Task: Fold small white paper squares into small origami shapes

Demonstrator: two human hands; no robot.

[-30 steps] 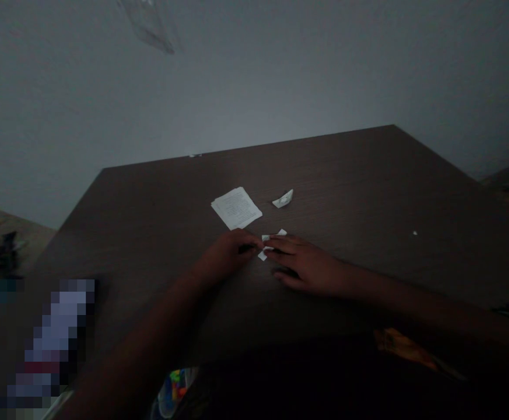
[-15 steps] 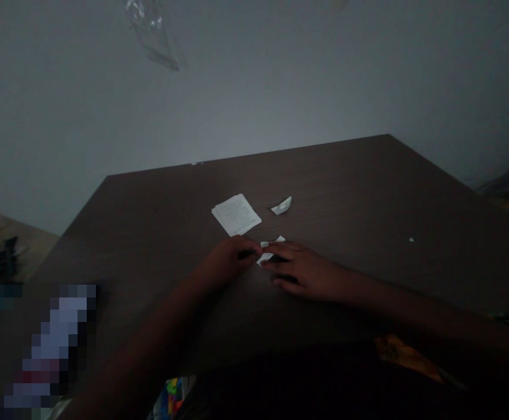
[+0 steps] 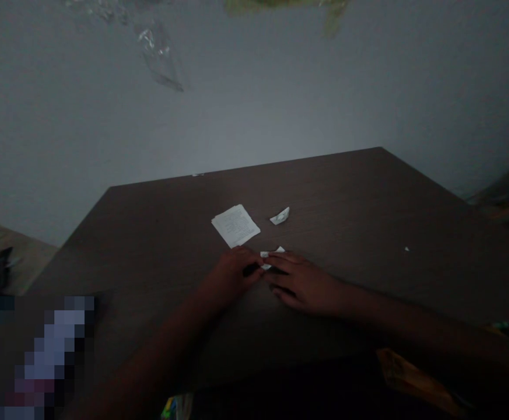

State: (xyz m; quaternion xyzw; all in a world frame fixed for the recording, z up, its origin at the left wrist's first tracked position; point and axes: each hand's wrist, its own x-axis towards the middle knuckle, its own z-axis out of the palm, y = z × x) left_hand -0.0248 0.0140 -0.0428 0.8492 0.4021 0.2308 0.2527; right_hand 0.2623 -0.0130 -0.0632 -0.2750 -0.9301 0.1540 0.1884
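Note:
A small folded piece of white paper (image 3: 266, 255) lies on the dark table between my hands, mostly covered by fingers. My left hand (image 3: 232, 273) is curled at its left end, thumb and fingertips pinching there. Over its right part rests my right hand (image 3: 304, 283), fingers spread and stretched to the left, pressing the paper from above. Just beyond my left hand is a stack of square printed paper sheets (image 3: 235, 226). To the right of the stack sits a small folded paper boat (image 3: 280, 216).
The brown wooden table (image 3: 333, 198) meets a grey wall at its back edge. A tiny paper scrap (image 3: 407, 249) lies far right. A clear plastic bag (image 3: 160, 55) hangs on the wall. At lower left is a pixelated patch (image 3: 48, 350).
The camera view has tilted up a little, so everything sits lower in the picture. Less of the folded paper shows under my right fingers; both hands stay at it.

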